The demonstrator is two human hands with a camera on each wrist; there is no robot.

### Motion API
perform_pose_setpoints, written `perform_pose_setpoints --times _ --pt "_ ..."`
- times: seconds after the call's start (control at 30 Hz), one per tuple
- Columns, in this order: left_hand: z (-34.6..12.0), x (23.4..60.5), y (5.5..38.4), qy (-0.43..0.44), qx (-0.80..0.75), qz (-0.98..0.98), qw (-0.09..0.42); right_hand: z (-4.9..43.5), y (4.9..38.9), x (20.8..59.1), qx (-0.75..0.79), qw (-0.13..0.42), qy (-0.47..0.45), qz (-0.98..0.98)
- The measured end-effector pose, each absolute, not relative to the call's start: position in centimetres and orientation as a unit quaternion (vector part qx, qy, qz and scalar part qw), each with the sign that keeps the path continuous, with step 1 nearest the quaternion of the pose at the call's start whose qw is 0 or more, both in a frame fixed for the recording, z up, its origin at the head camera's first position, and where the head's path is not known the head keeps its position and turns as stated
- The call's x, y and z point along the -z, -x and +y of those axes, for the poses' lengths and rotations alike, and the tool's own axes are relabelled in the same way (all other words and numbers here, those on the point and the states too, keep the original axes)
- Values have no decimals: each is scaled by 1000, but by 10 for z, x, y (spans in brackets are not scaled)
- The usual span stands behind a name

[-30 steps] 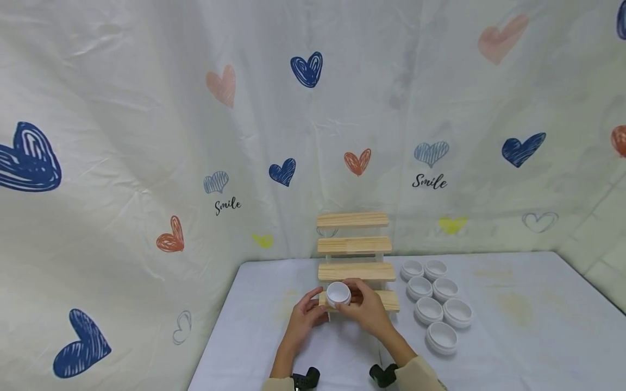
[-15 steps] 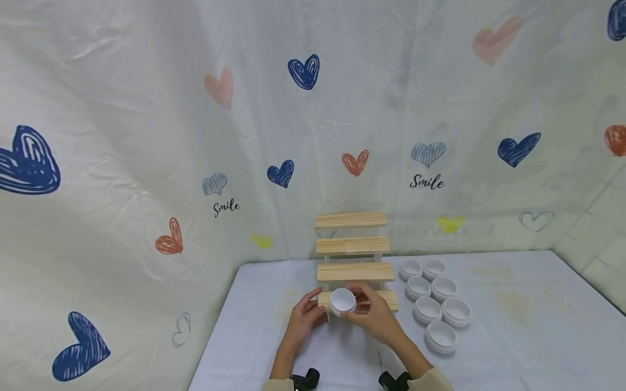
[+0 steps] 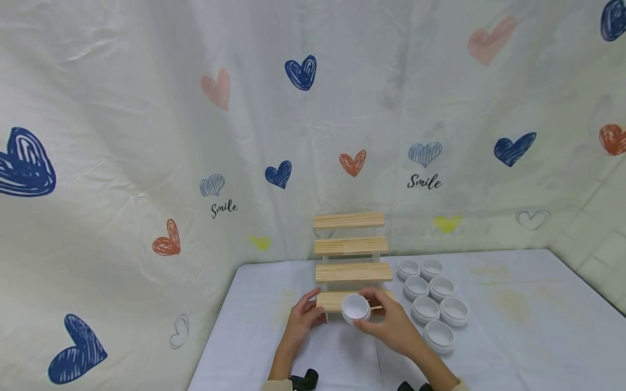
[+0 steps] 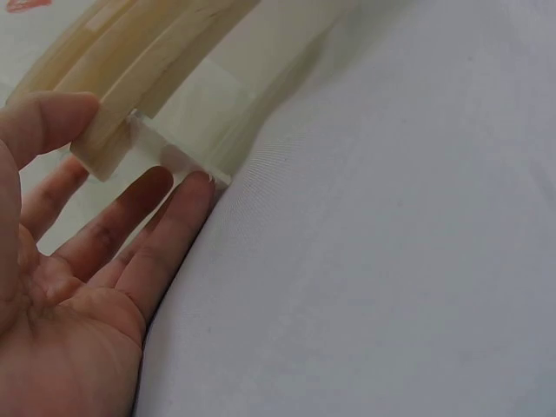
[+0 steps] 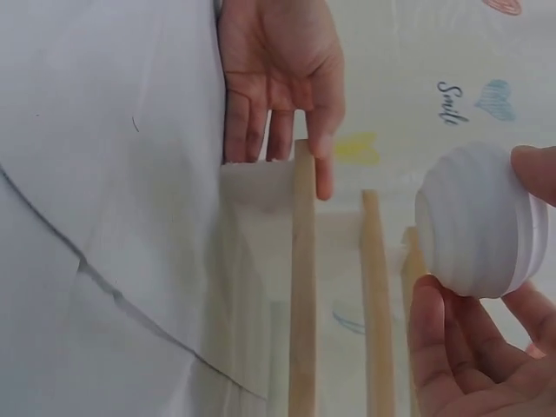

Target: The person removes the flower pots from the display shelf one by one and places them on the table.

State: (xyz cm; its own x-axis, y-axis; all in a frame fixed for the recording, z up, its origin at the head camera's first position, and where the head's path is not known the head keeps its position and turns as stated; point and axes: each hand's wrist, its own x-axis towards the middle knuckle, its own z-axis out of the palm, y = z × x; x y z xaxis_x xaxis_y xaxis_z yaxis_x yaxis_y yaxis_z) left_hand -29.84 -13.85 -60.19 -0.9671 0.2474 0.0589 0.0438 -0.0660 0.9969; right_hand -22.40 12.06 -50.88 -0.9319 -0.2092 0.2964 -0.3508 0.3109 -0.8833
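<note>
A small white ribbed bowl point(image 3: 356, 307) is in my right hand point(image 3: 391, 324), gripped between the thumb and fingers in front of the lowest step. The right wrist view shows the ribbed bowl point(image 5: 478, 221) from the side, its narrow base toward the stand. The stepped display stand point(image 3: 354, 272) has wooden boards on clear supports. At the left end of its lowest board point(image 4: 130, 113), my left hand point(image 3: 299, 320) holds on, thumb over the board and fingers at the clear support below. The boards carry nothing.
Several matching white bowls point(image 3: 425, 309) sit in two columns on the white-covered table point(image 3: 513, 347), right of the stand. A white curtain point(image 3: 274, 119) printed with hearts and "Smile" hangs behind the table.
My right hand has drawn the bowl right and toward me, off the front of the lowest board. The left hand keeps its place at the board's end. The head view has shifted slightly.
</note>
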Motion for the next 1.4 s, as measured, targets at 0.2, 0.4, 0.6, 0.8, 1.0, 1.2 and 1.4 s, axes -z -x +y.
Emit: perform_pose_setpoints --times 0.2,0.4,0.6,0.8,1.0,1.2,1.4 --pt "-138 601 298 -109 -725 676 68 136 212 504 -562 86 -204 -797" --pt "-137 601 298 -105 -727 675 70 155 200 503 -549 117 -208 -801" --pt "-138 603 298 -99 -729 674 68 175 189 505 -538 116 -165 -818" --pt "-138 601 298 -98 -727 676 67 192 179 506 -523 136 -151 -828" --pt "-138 600 297 -103 -723 681 62 209 177 514 -508 161 -139 -835" --pt "-138 600 297 -105 -722 682 60 223 173 518 -496 152 -107 -848" --pt "-136 600 297 -96 -726 677 70 236 168 521 -492 148 -77 -855"
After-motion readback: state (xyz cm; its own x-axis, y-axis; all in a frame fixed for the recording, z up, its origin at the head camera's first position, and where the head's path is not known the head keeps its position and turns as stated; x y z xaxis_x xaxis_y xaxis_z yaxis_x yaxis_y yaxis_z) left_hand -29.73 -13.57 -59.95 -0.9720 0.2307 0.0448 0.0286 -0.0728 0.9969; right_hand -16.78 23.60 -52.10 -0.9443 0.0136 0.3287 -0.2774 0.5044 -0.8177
